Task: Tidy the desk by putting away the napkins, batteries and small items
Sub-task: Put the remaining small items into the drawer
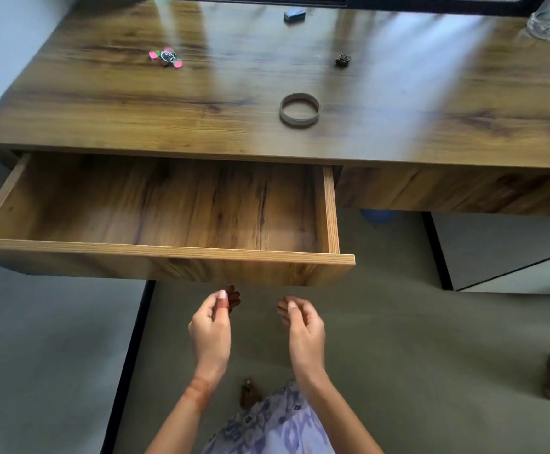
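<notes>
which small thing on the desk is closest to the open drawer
The grey ring lying flat near the desk's front edge; the pink spinner, dark lump and blue block sit farther back.

Brown dark-streaked wood-grain bench, matching wooden drawer. Pink-green fidget spinner, grey-brown cardboard ring, dark blue small block. Lilac-white patterned fabric. Grey-olive floor.

Both hands forward, fingers loosely curled: left, right.
</notes>
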The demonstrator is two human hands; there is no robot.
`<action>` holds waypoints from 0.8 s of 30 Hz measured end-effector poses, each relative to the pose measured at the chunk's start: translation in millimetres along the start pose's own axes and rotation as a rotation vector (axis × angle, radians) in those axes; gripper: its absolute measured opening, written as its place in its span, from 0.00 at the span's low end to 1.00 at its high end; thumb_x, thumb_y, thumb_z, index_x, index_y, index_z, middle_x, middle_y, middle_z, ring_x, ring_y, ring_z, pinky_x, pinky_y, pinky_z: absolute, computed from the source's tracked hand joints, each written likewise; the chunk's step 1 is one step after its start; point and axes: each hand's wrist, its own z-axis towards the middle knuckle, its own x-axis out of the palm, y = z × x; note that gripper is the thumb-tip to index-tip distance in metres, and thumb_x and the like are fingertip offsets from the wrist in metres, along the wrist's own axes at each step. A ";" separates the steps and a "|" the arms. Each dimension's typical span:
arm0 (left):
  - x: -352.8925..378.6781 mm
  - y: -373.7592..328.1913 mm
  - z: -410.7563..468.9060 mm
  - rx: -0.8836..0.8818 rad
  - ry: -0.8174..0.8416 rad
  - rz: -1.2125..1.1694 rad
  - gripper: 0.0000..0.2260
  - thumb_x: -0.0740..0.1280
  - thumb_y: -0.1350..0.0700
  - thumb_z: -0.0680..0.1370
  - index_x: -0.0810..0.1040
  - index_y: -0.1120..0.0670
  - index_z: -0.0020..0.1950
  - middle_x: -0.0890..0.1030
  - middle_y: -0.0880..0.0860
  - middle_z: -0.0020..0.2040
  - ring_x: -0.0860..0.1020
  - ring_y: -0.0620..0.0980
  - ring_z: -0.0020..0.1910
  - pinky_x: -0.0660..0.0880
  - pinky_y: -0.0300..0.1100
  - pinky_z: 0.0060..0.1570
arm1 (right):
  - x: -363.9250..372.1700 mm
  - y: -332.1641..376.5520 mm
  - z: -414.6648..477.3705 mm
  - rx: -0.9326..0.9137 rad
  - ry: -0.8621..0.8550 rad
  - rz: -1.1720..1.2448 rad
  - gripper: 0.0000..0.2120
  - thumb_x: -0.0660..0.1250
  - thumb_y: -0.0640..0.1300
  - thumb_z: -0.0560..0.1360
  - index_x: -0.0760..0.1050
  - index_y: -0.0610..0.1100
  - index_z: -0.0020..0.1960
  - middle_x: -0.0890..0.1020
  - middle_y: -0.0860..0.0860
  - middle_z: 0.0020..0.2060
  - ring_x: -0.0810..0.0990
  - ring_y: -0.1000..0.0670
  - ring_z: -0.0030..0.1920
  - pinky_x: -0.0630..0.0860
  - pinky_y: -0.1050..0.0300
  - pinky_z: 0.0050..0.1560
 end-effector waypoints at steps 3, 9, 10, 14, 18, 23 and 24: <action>-10.0 -14.6 -1.1 0.552 -0.056 0.280 0.13 0.61 0.55 0.77 0.78 0.58 0.57 0.79 0.50 0.54 0.77 0.47 0.54 0.73 0.42 0.58 | -2.5 14.2 -10.5 -0.589 -0.031 -0.371 0.08 0.60 0.41 0.77 0.77 0.47 0.52 0.81 0.52 0.50 0.77 0.58 0.53 0.74 0.59 0.57; -19.0 -36.3 43.2 0.814 -0.021 0.853 0.26 0.52 0.46 0.78 0.66 0.61 0.70 0.69 0.59 0.70 0.60 0.55 0.73 0.56 0.51 0.71 | 18.3 49.2 23.9 -1.081 -0.083 -1.054 0.21 0.58 0.47 0.77 0.70 0.37 0.66 0.73 0.43 0.65 0.67 0.44 0.69 0.60 0.46 0.72; -21.6 -36.0 48.6 0.774 0.008 0.942 0.28 0.49 0.42 0.79 0.65 0.61 0.71 0.68 0.59 0.71 0.59 0.56 0.73 0.54 0.53 0.71 | 21.2 49.7 28.1 -1.038 -0.070 -1.154 0.23 0.57 0.50 0.77 0.69 0.38 0.67 0.73 0.43 0.66 0.66 0.45 0.70 0.58 0.46 0.72; -30.0 -32.6 55.2 0.750 0.078 1.105 0.30 0.46 0.41 0.78 0.70 0.61 0.67 0.74 0.60 0.65 0.68 0.59 0.68 0.58 0.54 0.68 | 23.4 40.4 32.2 -0.967 -0.041 -1.321 0.26 0.67 0.52 0.73 0.71 0.38 0.65 0.76 0.44 0.63 0.72 0.45 0.66 0.61 0.45 0.68; -31.4 -39.2 51.7 0.727 0.074 1.079 0.29 0.47 0.42 0.78 0.73 0.61 0.65 0.77 0.60 0.63 0.72 0.59 0.66 0.58 0.52 0.68 | 24.9 45.0 27.8 -0.959 -0.084 -1.296 0.25 0.70 0.50 0.71 0.74 0.38 0.62 0.80 0.44 0.57 0.77 0.45 0.61 0.64 0.46 0.66; -37.7 -39.8 46.7 0.718 0.095 1.078 0.29 0.46 0.43 0.78 0.75 0.61 0.63 0.79 0.59 0.60 0.74 0.57 0.63 0.56 0.50 0.68 | 23.7 49.3 19.2 -0.948 -0.068 -1.284 0.22 0.71 0.49 0.70 0.76 0.38 0.58 0.82 0.45 0.53 0.79 0.46 0.57 0.68 0.47 0.64; -39.0 -37.9 44.3 0.716 0.098 1.075 0.28 0.47 0.43 0.78 0.75 0.61 0.62 0.79 0.58 0.59 0.75 0.57 0.62 0.56 0.50 0.68 | 22.3 48.3 16.6 -0.943 -0.064 -1.286 0.21 0.71 0.49 0.70 0.77 0.38 0.58 0.82 0.45 0.53 0.80 0.46 0.56 0.69 0.47 0.63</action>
